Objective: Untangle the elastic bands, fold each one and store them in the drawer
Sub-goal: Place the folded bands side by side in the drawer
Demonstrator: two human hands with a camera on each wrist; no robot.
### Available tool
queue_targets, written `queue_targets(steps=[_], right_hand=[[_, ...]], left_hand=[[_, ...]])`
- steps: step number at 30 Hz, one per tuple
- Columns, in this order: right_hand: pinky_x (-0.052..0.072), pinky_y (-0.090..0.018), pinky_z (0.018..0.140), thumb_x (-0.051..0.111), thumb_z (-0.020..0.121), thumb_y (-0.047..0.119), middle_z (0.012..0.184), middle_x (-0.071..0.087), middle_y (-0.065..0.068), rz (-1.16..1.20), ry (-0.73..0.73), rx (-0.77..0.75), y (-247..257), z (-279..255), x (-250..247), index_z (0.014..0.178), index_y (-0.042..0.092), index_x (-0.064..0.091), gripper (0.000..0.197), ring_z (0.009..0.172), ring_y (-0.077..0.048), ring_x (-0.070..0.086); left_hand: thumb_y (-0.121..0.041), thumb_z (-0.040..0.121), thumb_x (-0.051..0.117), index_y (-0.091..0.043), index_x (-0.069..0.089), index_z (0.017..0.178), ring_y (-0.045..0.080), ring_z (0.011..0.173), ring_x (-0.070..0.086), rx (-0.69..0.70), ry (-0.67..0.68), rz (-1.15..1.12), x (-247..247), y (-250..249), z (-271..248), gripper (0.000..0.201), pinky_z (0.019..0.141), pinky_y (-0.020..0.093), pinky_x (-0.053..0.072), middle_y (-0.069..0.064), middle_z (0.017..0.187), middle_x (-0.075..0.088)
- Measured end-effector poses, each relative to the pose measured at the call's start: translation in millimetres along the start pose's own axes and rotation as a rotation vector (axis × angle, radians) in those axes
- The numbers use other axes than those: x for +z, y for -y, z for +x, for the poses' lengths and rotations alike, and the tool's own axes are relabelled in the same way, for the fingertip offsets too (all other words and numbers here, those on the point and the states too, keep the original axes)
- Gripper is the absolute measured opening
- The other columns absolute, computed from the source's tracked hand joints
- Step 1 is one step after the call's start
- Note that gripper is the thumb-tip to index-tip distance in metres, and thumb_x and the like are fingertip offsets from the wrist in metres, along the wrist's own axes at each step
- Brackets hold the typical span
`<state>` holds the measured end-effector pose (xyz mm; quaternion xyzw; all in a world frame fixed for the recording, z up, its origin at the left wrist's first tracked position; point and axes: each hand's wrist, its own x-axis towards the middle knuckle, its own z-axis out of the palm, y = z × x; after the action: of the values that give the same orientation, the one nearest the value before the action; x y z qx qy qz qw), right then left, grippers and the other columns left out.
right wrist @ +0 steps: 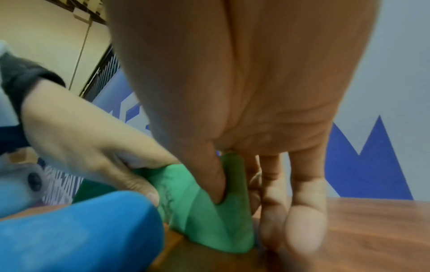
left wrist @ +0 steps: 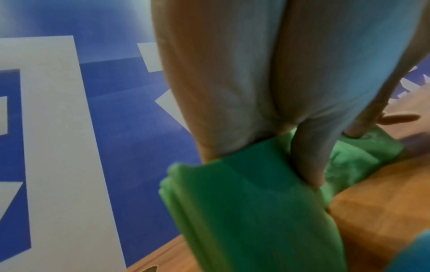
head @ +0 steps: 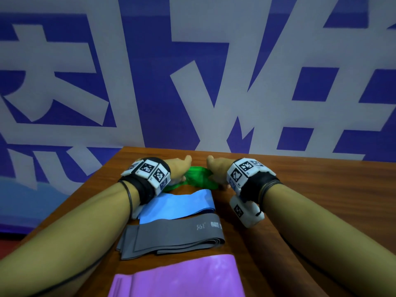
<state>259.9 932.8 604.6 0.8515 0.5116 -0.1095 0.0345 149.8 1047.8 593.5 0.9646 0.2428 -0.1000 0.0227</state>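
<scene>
A green elastic band (head: 198, 177) lies bunched on the far part of the wooden table (head: 310, 189), between both hands. My left hand (head: 179, 170) pinches its left end; in the left wrist view the thumb and fingers close on the green band (left wrist: 244, 202). My right hand (head: 216, 170) pinches the right end, thumb pressed into the green band (right wrist: 209, 211) against the fingers. Nearer me lie a folded blue band (head: 180, 205), a folded grey band (head: 171, 237) and a purple band (head: 177, 277) in a row.
A blue and white banner (head: 192, 71) hangs behind the table's far edge. The table's left edge (head: 85, 189) runs diagonally beside my left forearm. Bare wood lies to the right of the bands. No drawer is in view.
</scene>
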Motion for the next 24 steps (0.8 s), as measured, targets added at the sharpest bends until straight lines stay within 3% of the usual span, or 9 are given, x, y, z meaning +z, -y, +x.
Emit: queue_targets(steps=[2,3,7,11,15,17,20,22,24], right_hand=[[0.041,-0.04,0.097,0.043,0.104,0.018,0.139,0.049,-0.023,0.045,0.006,0.011,2.0,3.2,7.3,0.147,0.002,0.027,0.048,0.127,-0.035,0.051],[0.039,-0.04,0.1,0.044,0.104,0.018,0.142,0.047,-0.023,0.059,0.003,-0.007,1.6,3.7,9.0,0.147,0.003,0.028,0.049,0.13,-0.034,0.048],[0.042,-0.035,0.087,0.047,0.103,0.027,0.128,0.056,-0.016,-0.018,0.005,-0.039,-2.0,3.3,9.7,0.131,0.003,0.043,0.038,0.116,-0.031,0.055],[0.047,-0.035,0.088,0.05,0.101,0.024,0.12,0.062,-0.016,-0.051,-0.025,-0.054,-1.0,1.5,6.7,0.122,0.003,0.057,0.031,0.11,-0.032,0.06],[0.05,-0.038,0.084,0.056,0.099,0.024,0.117,0.063,-0.017,-0.022,-0.109,-0.053,-5.8,-13.5,1.6,0.12,0.005,0.058,0.029,0.104,-0.034,0.062],[0.05,-0.036,0.077,0.055,0.099,0.021,0.113,0.064,-0.015,0.014,-0.129,-0.068,-8.0,-25.1,-3.5,0.121,0.004,0.058,0.028,0.094,-0.03,0.063],[0.045,-0.027,0.057,0.053,0.1,0.019,0.098,0.061,-0.012,0.052,-0.159,-0.081,-11.5,-45.2,-9.9,0.12,0.004,0.058,0.025,0.074,-0.022,0.057],[0.04,-0.021,0.051,0.053,0.101,0.019,0.091,0.058,-0.008,0.061,-0.167,-0.078,-13.9,-58.3,-11.9,0.119,0.004,0.057,0.024,0.06,-0.016,0.053],[0.037,-0.019,0.049,0.052,0.101,0.019,0.09,0.058,-0.007,0.071,-0.17,-0.069,-18.7,-73.3,-12.0,0.117,0.004,0.058,0.023,0.055,-0.009,0.045]], left_hand=[[-0.017,0.1,0.052,-0.002,0.035,0.128,0.034,0.113,0.055,0.011,0.013,0.013,4.5,-1.4,0.2,0.036,0.096,0.04,0.044,0.018,0.127,0.054],[-0.019,0.1,0.052,-0.003,0.039,0.127,0.032,0.113,0.054,0.014,0.022,0.026,4.6,-0.8,-0.1,0.034,0.097,0.04,0.043,0.017,0.127,0.053],[-0.019,0.105,0.045,-0.003,0.045,0.131,0.032,0.118,0.054,-0.011,0.015,0.008,3.1,-0.6,0.3,0.031,0.097,0.037,0.042,0.018,0.131,0.055],[-0.015,0.103,0.048,-0.002,0.055,0.132,0.032,0.124,0.054,-0.028,0.001,0.02,-3.3,-3.4,-4.9,0.032,0.099,0.032,0.042,0.018,0.134,0.056],[-0.027,0.101,0.055,-0.012,0.053,0.108,0.035,0.097,0.064,-0.019,-0.073,0.019,-17.3,-2.4,-21.0,0.017,0.086,0.042,0.054,0.015,0.112,0.057],[-0.031,0.099,0.057,-0.017,0.054,0.109,0.033,0.096,0.064,-0.009,-0.104,0.021,-24.1,-4.4,-29.8,0.017,0.084,0.039,0.052,0.008,0.101,0.054],[-0.036,0.099,0.056,-0.015,0.06,0.112,0.029,0.091,0.067,-0.001,-0.106,-0.001,-32.9,-9.6,-39.6,0.025,0.082,0.036,0.05,0.003,0.093,0.059],[-0.037,0.099,0.055,-0.013,0.059,0.1,0.03,0.091,0.063,0.02,-0.086,0.028,-36.6,-14.6,-44.5,0.024,0.082,0.038,0.05,0.007,0.093,0.061],[-0.032,0.1,0.056,-0.015,0.051,0.082,0.031,0.081,0.06,0.053,-0.079,0.04,-39.9,-25.1,-50.5,0.025,0.078,0.039,0.051,0.006,0.079,0.055]])
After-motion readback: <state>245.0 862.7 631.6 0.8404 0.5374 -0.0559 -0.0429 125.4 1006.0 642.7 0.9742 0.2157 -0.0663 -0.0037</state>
